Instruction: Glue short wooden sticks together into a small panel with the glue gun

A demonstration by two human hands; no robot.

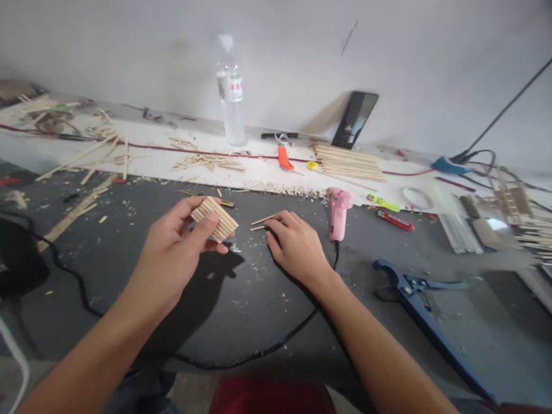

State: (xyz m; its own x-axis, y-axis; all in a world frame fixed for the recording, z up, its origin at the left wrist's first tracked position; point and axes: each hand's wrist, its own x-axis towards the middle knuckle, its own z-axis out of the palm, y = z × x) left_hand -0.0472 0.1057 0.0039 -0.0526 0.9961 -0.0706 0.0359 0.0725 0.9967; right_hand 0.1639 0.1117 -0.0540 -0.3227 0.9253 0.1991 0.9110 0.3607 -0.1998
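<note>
My left hand (181,236) holds a small panel of wooden sticks (214,219) above the dark tabletop, the thumb lying across its face. To the right, my right hand (293,238) rests low at the table with its fingers bent over two short thin sticks (261,224), whose ends stick out to the left. Whether the fingers grip both sticks is hard to tell, but they touch them. A pink glue gun (339,214) stands just right of my right hand, its black cord running down past the wrist.
Along the wall are a water bottle (233,103), orange-handled scissors (284,158), a stick bundle (347,163) and a leaning phone (356,119). A blue cutter (431,328) lies at right, beyond a red knife (394,220). A black cable (259,355) crosses the front.
</note>
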